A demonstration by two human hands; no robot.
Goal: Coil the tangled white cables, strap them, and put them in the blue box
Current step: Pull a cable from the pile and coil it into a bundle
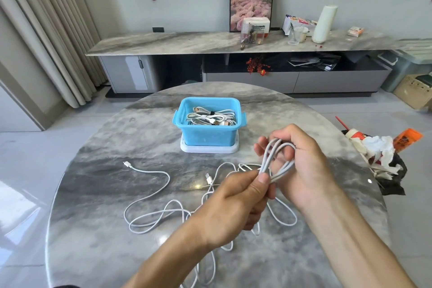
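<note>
I see the box (208, 124) standing on a white lid (209, 148) toward the far side of the round worktop (98, 138), with several strapped cables (211, 118) already lying inside it. Nearer than the box and to its right, my two hands hold a small coil (277, 161) above the worktop. My left hand (236, 201) pinches the near end of the coil between thumb and curled fingers (263, 179). My right hand (301, 163) has its fingers curled through and around the far loops; I think the thumb is tucked behind them, but the loops hide it. Loose cable (152, 194) sprawls on the worktop nearer than the box, one plug (127, 164) lying to the box's near left, another plug (208, 178) just beside my left hand. Crumpled rubbish (378, 154) sits at the worktop's edge, well right of the box.
</note>
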